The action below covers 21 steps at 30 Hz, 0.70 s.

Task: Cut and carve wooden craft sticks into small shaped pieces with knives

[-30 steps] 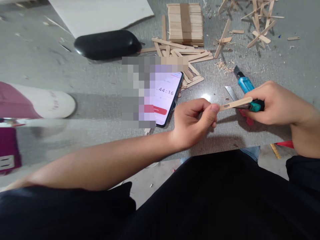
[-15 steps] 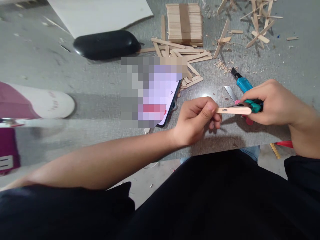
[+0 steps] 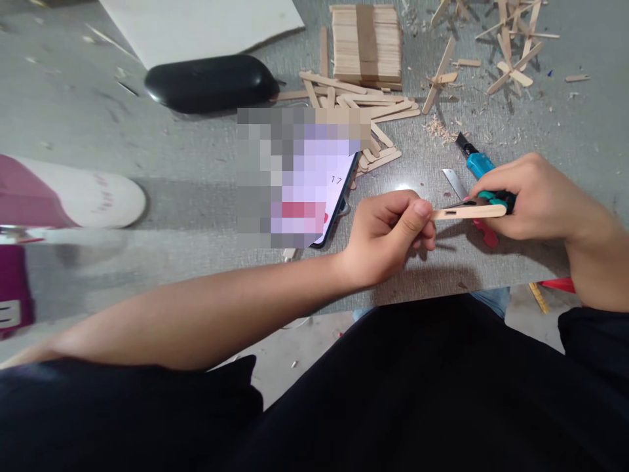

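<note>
Between its thumb and fingers, my left hand (image 3: 393, 233) pinches one end of a wooden craft stick (image 3: 476, 211), which points right and has a small dark slot cut in it. My right hand (image 3: 533, 203) is closed round the teal and black handles of a pair of scissors (image 3: 497, 198). Their blades lie behind the stick, partly hidden, so I cannot tell if they touch it. Just beyond my right hand, a blue box cutter (image 3: 477, 160) lies on the table, beside a bare metal blade (image 3: 453, 183) with a pink handle part (image 3: 486, 234).
Loose craft sticks (image 3: 388, 108) and a banded stack of sticks (image 3: 346, 46) lie at the back. Crossed-stick pieces (image 3: 514, 72) and shavings (image 3: 439, 129) are at back right. A phone (image 3: 319, 190), partly blurred, a black case (image 3: 211, 84) and a white-and-pink bottle (image 3: 98, 196) are leftward.
The craft stick has shifted slightly right and up in my left hand, with its slot now farther from the thumb. My right hand keeps hold of the scissors.
</note>
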Tool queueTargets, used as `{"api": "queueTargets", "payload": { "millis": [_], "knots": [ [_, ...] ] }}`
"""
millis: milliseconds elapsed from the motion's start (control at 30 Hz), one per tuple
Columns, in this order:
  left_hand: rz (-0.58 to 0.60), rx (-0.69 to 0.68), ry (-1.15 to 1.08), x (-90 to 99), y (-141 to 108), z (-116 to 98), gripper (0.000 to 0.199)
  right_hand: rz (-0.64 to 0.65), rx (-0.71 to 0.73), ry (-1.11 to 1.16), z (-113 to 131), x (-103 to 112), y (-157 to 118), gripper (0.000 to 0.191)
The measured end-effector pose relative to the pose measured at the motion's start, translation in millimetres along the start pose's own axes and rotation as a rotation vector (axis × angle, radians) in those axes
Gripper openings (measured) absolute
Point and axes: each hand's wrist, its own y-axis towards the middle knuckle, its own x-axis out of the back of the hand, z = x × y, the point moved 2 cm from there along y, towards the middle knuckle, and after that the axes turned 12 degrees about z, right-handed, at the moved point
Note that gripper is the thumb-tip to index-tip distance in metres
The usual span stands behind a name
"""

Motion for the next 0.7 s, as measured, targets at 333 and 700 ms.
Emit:
{"api": "queueTargets", "payload": {
  "millis": [333,700],
  "knots": [
    [-0.015,-0.018,0.091,-0.8,0.0,-2.9,0.065,0.018,0.032,0.027,-2.3,4.5,1.6,0.012],
    [-0.006,-0.067,0.086,0.1,-1.4,-4.2,0.061,0.067,0.056,0.074,-3.9,6.4,-3.1,0.018]
  ]
}}
